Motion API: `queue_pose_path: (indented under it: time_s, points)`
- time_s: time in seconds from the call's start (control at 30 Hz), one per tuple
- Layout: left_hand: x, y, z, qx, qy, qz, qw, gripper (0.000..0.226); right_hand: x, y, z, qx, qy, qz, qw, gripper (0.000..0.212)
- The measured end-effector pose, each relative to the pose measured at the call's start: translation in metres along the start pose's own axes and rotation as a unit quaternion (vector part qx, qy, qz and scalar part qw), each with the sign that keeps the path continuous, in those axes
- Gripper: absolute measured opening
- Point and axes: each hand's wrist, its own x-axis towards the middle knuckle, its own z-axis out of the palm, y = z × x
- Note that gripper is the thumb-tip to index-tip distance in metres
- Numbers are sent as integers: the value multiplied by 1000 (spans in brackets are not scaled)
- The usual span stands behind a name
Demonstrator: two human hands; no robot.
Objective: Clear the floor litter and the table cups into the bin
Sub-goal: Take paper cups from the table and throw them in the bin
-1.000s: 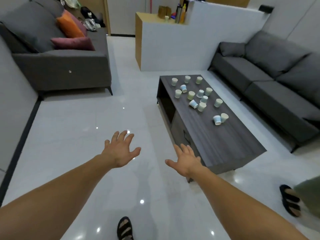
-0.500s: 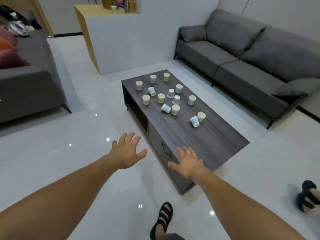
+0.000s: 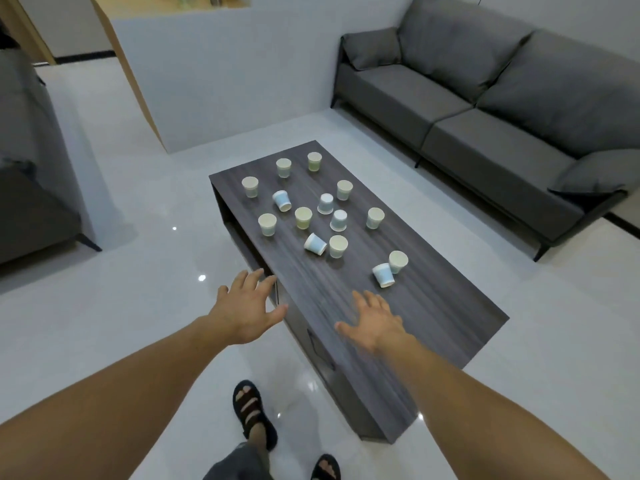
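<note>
Several small paper cups (image 3: 338,245) in pale green and blue are scattered over the far half of a dark wood coffee table (image 3: 433,317). Some stand upright, some are upside down, and three lie on their sides, such as the blue one (image 3: 383,275) nearest me. My left hand (image 3: 246,308) hovers with spread fingers over the table's near left edge and holds nothing. My right hand (image 3: 374,322) is stretched out flat above the bare near part of the tabletop, also with nothing in it. No bin and no floor litter are in view.
A long grey sofa (image 3: 491,98) runs along the right, past a strip of white floor. A white partition wall (image 3: 221,77) stands behind the table. Another grey sofa (image 3: 24,174) is at the left edge. My sandalled feet (image 3: 252,410) are on the glossy floor beside the table.
I have stepped closer to the table and the view has swung left to right. Both hands have come forward from over the floor to the table's near edge, still spread and holding nothing.
</note>
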Motion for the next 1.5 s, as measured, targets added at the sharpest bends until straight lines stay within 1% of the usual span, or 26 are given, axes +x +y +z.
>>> queue_pose_path:
  time_s: [0.1, 0.3, 0.47, 0.6, 0.83, 1.03, 1.17, 1.27, 1.33, 1.43, 1.5]
  points:
    - [55, -4, -15, 7, -19, 29, 999, 75, 32, -4, -15, 11, -3, 22, 1000, 89]
    - [162, 10, -51, 11, -44, 100, 994, 75, 86, 1, -46, 48, 33, 79, 995, 88]
    - [221, 36, -51, 25, -82, 145, 986, 74, 117, 28, -49, 85, 28, 129, 988, 87]
    - [265, 57, -43, 21, -99, 152, 983, 73, 161, 60, -49, 107, 6, 157, 982, 86]
    - [347, 109, 4, -17, -162, 172, 972, 73, 255, 125, -32, 142, -5, 204, 969, 81]
    - [413, 154, 79, -64, -209, 191, 957, 73, 328, 173, 17, 165, -27, 235, 958, 80]
    - [449, 167, 127, -91, -246, 174, 949, 73, 367, 190, 57, 180, -27, 251, 951, 73]
    - [465, 172, 151, -103, -267, 153, 946, 75, 382, 193, 74, 166, 11, 242, 956, 68]
    - [469, 174, 159, -118, -281, 135, 943, 78, 379, 191, 77, 187, 25, 217, 958, 67]
    - [470, 175, 161, -154, -298, 115, 935, 82, 360, 183, 68, 288, 37, 132, 948, 72]
    - [470, 174, 156, -178, -314, 111, 926, 83, 350, 181, 55, 321, 35, 66, 944, 75]
